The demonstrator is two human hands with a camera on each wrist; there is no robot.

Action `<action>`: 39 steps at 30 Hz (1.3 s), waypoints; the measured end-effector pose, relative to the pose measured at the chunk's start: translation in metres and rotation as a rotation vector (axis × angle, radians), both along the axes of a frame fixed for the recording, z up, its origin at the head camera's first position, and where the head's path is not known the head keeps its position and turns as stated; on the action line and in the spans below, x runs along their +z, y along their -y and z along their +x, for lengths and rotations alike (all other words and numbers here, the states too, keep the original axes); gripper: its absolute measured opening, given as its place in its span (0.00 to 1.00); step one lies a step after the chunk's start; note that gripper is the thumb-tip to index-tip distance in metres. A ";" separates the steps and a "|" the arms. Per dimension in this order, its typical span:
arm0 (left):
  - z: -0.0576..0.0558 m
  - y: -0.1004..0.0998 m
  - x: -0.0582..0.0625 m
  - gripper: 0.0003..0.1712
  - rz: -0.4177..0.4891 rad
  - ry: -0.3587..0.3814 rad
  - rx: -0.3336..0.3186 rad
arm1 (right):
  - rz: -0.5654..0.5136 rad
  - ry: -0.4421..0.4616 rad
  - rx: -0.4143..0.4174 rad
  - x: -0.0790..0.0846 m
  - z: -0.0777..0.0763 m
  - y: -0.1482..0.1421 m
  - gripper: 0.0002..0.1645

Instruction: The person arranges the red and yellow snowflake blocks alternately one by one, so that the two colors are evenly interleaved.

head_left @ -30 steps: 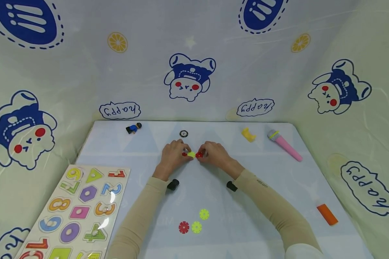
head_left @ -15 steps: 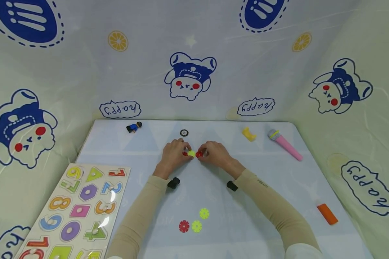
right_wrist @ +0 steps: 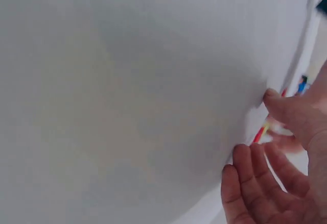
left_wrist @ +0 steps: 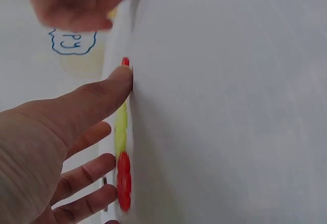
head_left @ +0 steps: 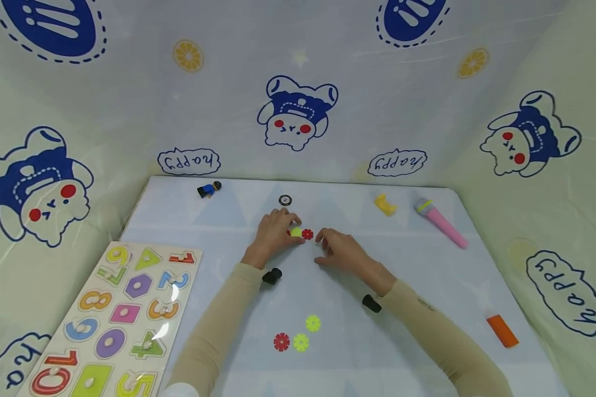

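Note:
A short row of joined, notched plastic discs lies near the far middle of the table: red at each end, with a yellow-green disc (head_left: 296,232) between. My left hand (head_left: 272,236) holds this row between thumb and fingers; in the left wrist view its thumb covers part near the far red end, and the near red disc (left_wrist: 124,183) shows beside the fingertips. My right hand (head_left: 345,255) is just to the right of the right-hand red disc (head_left: 307,234), apart from it, fingers loosely bent and nothing in them.
Loose discs, a red one (head_left: 281,342) and two yellow-green ones (head_left: 301,342), lie nearer me. A number puzzle board (head_left: 116,325) fills the left. Around lie a toy figure (head_left: 209,189), black ring (head_left: 285,200), yellow piece (head_left: 385,204), pink microphone (head_left: 442,223) and orange block (head_left: 502,331).
My right hand has let go of the right-hand red disc and drawn back to the right and toward me. My left hand stays at the row. The head view has shifted slightly.

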State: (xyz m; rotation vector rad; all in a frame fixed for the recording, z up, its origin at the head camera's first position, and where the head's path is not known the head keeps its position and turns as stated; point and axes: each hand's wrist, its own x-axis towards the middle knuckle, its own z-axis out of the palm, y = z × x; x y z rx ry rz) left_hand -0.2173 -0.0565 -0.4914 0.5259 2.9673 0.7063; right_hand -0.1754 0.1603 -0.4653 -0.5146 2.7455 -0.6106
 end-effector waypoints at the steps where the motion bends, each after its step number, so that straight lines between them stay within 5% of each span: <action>1: -0.001 -0.002 0.000 0.29 -0.004 0.003 -0.004 | -0.008 0.007 0.020 0.000 0.007 -0.001 0.27; 8: -0.004 -0.013 0.000 0.26 -0.022 -0.003 -0.014 | -0.050 0.007 0.188 -0.002 0.078 -0.006 0.28; 16: 0.000 -0.011 0.001 0.21 -0.013 -0.027 -0.011 | 0.099 -0.023 0.260 0.002 0.137 -0.005 0.41; 24: 0.001 -0.012 0.001 0.21 -0.025 -0.028 -0.012 | 0.096 -0.022 0.245 0.000 0.149 0.002 0.29; 39: -0.001 -0.011 -0.003 0.20 -0.010 -0.054 -0.013 | 0.084 -0.070 0.277 -0.006 0.142 0.003 0.18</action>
